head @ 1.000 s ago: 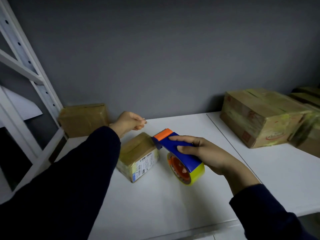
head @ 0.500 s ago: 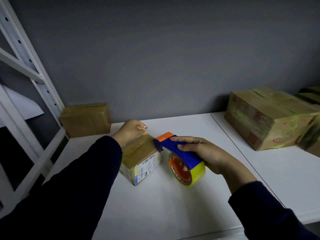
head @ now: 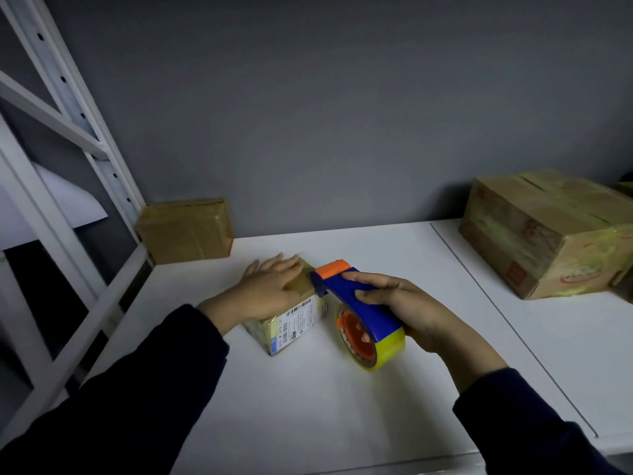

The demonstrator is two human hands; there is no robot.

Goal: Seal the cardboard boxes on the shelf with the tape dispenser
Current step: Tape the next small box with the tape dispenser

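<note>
A small cardboard box (head: 295, 318) with a white shipping label lies on the white shelf (head: 308, 406) in the middle. My left hand (head: 265, 289) lies flat on its top with straight fingers. My right hand (head: 394, 305) grips the blue and orange tape dispenser (head: 346, 286), which carries a roll of yellow tape (head: 373, 341). The dispenser's orange front end touches the box's top right edge, just beside my left fingertips.
A taped brown box (head: 186, 231) stands at the back left against the grey wall. A larger taped box (head: 544, 231) sits at the right. White shelf posts (head: 68, 108) rise on the left. A seam (head: 507, 320) divides the shelf boards.
My left hand went from a loose curl behind the box to lying flat on its top. The dispenser's front end stays at the box's right edge.
</note>
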